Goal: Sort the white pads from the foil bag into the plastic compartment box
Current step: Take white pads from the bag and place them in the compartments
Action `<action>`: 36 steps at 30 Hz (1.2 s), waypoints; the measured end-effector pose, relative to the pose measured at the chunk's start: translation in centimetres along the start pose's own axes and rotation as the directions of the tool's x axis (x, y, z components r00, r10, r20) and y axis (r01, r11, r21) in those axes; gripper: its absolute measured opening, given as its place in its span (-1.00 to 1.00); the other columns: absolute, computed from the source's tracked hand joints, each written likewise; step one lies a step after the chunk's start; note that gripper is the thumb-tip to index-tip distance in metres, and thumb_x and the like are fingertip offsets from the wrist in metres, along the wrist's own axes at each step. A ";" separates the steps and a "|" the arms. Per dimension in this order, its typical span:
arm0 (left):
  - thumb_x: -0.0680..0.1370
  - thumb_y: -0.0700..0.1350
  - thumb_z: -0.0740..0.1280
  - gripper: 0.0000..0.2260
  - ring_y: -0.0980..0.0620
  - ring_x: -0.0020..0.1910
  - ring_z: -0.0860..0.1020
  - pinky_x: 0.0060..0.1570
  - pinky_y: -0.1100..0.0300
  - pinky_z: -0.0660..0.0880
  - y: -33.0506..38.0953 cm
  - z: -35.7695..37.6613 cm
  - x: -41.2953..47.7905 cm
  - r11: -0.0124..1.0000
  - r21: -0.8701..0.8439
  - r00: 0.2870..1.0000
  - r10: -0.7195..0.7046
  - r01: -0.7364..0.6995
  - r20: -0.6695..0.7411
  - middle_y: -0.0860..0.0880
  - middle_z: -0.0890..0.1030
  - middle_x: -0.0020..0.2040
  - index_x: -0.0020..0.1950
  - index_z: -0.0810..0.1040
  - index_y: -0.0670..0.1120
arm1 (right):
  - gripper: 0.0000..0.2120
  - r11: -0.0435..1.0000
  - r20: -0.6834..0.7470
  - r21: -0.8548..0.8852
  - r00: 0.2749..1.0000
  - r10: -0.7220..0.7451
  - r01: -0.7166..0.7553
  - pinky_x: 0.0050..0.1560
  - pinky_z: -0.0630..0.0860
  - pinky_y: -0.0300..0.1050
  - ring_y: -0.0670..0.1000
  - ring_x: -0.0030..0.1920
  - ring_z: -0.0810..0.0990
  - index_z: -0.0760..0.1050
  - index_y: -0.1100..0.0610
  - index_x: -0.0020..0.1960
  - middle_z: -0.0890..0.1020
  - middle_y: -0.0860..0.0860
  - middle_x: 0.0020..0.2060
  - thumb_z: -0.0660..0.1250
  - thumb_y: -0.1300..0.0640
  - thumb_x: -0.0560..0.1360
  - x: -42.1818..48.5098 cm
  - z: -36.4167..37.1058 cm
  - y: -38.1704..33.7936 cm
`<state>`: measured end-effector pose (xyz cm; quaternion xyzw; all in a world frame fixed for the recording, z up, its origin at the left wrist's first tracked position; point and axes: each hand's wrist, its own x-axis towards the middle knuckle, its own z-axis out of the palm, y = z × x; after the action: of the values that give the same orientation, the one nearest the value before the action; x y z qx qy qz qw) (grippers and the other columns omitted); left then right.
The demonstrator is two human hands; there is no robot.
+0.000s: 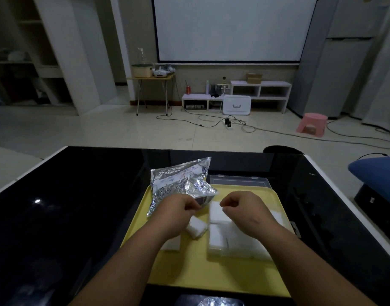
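Note:
A crumpled silver foil bag (180, 184) lies on the far left of a yellow tray (189, 270), its mouth facing me. My left hand (178, 210) pinches the bag's mouth edge. My right hand (244, 210) hovers over the clear plastic compartment box (214, 250) with its fingers curled, and nothing shows between them. White pads fill the box: one at the far left cell (218, 214), others nearer me (240, 244). A loose white pad (197, 228) lies on the tray between my hands, and another (173, 244) is partly under my left forearm.
The tray sits on a glossy black table (79, 206). The box's clear lid (238, 181) lies open behind the tray. A phone (211, 301) lies at the table's near edge. A blue cushion (377, 173) is at the right.

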<state>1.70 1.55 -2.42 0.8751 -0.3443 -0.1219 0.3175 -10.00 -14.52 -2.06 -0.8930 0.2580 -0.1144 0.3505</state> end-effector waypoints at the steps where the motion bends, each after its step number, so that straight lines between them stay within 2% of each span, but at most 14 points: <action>1: 0.58 -0.17 0.34 -0.84 0.10 0.02 0.58 0.06 0.18 0.51 -0.3 -0.3 0.0 1.000 -0.006 1.000 -0.012 0.012 -0.004 0.06 0.66 0.04 0.04 0.67 0.04 | -0.84 1.000 0.006 -0.006 1.000 -0.009 0.009 -0.13 0.49 -0.19 -0.08 -0.08 0.58 0.64 -0.02 -0.03 0.63 -0.11 -0.12 0.31 0.16 0.51 0.0 0.4 -0.4; 6: 0.57 -0.21 0.34 -0.82 0.10 -0.03 0.59 0.00 0.17 0.54 -2.0 -1.2 0.1 0.999 -0.006 0.999 -0.049 0.049 -0.021 0.08 0.66 -0.04 -0.07 0.64 0.07 | -0.85 0.994 0.051 -0.094 0.997 -0.051 0.056 -0.04 0.56 -0.10 -0.04 -0.08 0.58 0.61 -0.05 -0.09 0.60 -0.13 -0.16 0.30 0.16 0.51 0.1 2.7 -2.1; 8: 0.56 -0.20 0.34 -0.84 0.10 -0.04 0.59 -0.07 0.23 0.50 -2.7 -1.5 0.2 0.998 0.025 0.998 -0.054 0.054 -0.022 0.10 0.65 -0.07 -0.06 0.64 0.07 | -0.85 0.985 0.077 -0.158 0.995 -0.060 0.072 -0.01 0.56 -0.09 -0.01 -0.05 0.59 0.63 0.00 -0.02 0.64 -0.08 -0.09 0.29 0.14 0.52 0.2 3.7 -2.6; 10: 0.56 -0.20 0.33 -0.84 0.09 -0.04 0.59 -0.05 0.22 0.50 -3.4 -1.7 0.2 0.996 0.070 0.998 -0.058 0.059 -0.021 0.07 0.65 -0.04 -0.02 0.66 0.03 | -0.81 0.967 0.093 -0.231 0.992 -0.088 0.107 0.02 0.55 -0.08 0.01 0.01 0.58 0.63 0.00 0.06 0.66 -0.02 0.00 0.28 0.10 0.52 0.5 4.7 -2.8; 14: 0.57 -0.21 0.30 -0.79 0.05 0.01 0.59 0.03 0.14 0.55 -4.1 -1.6 0.2 0.975 0.206 0.996 -0.088 0.089 -0.012 0.03 0.67 0.06 0.09 0.67 0.00 | -0.74 0.912 0.105 -0.383 0.988 -0.116 0.147 0.07 0.49 -0.05 0.10 0.11 0.53 0.58 -0.05 0.17 0.63 0.04 0.09 0.27 0.03 0.52 1.2 6.4 -2.8; 18: 0.55 -0.19 0.30 -0.79 0.02 0.02 0.58 0.00 0.14 0.54 -4.7 -1.1 0.1 0.955 0.278 0.993 -0.114 0.106 0.015 0.01 0.66 0.08 0.10 0.65 0.02 | -0.72 0.789 0.110 -0.581 0.980 -0.167 0.200 0.24 0.31 0.01 0.10 0.14 0.50 0.55 -0.04 0.20 0.63 0.03 0.09 0.22 0.12 0.54 1.4 6.7 -3.4; 21: 0.49 -0.05 0.41 -0.81 0.03 0.03 0.58 0.01 0.15 0.54 -4.7 -0.6 0.1 0.959 0.270 0.995 -0.098 0.087 0.027 0.04 0.65 0.08 0.10 0.64 0.04 | -0.71 0.773 0.148 -0.606 0.981 -0.123 0.188 0.44 0.07 0.10 0.05 0.28 0.44 0.53 -0.04 0.21 0.61 -0.01 0.14 0.22 0.11 0.52 1.5 6.8 -3.3; 25: 0.39 0.08 0.51 -0.63 0.02 0.08 0.58 0.07 0.12 0.54 -4.4 0.7 0.2 0.951 0.308 0.996 -0.033 0.007 0.079 0.05 0.64 0.12 0.16 0.61 0.05 | -0.67 0.733 0.237 -0.640 0.967 -0.099 0.232 0.50 -0.15 0.20 0.03 0.42 0.33 0.48 -0.04 0.27 0.54 -0.01 0.29 0.24 -0.01 0.53 1.4 7.3 -3.2; 28: 0.44 0.07 0.45 -0.75 -0.02 0.06 0.58 0.00 0.14 0.52 -4.3 1.4 0.2 0.930 0.366 0.999 -0.001 -0.012 0.036 0.03 0.63 0.06 0.08 0.59 0.07 | -0.61 0.701 0.245 -0.671 0.965 -0.099 0.242 0.49 -0.19 0.24 0.05 0.47 0.26 0.44 -0.03 0.35 0.49 0.00 0.36 0.26 0.01 0.52 1.2 7.6 -3.4; 30: 0.51 0.05 0.39 -0.84 -0.02 0.07 0.58 0.00 0.14 0.50 -4.5 1.5 0.2 0.941 0.337 1.000 0.011 -0.012 0.006 0.02 0.64 0.06 0.07 0.59 0.07 | -0.58 0.700 0.238 -0.675 0.967 -0.092 0.233 0.48 -0.17 0.26 0.06 0.47 0.24 0.41 -0.03 0.37 0.48 0.01 0.36 0.27 0.06 0.51 1.2 7.7 -3.5; 36: 0.54 -0.14 0.29 -0.81 -0.02 0.06 0.57 0.00 0.15 0.50 -4.3 0.8 0.2 0.967 0.255 0.992 0.015 0.018 -0.124 0.01 0.65 0.08 0.10 0.61 0.06 | -0.57 0.693 0.254 -0.685 0.966 -0.059 0.222 0.48 -0.18 0.29 0.10 0.48 0.21 0.36 0.05 0.39 0.48 0.07 0.34 0.23 0.12 0.52 1.0 8.0 -3.9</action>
<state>3.80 3.45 -5.75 0.9149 -0.3358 -0.0216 0.2228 -4.63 -8.07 -5.20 -0.9828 0.1738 0.0627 -0.0038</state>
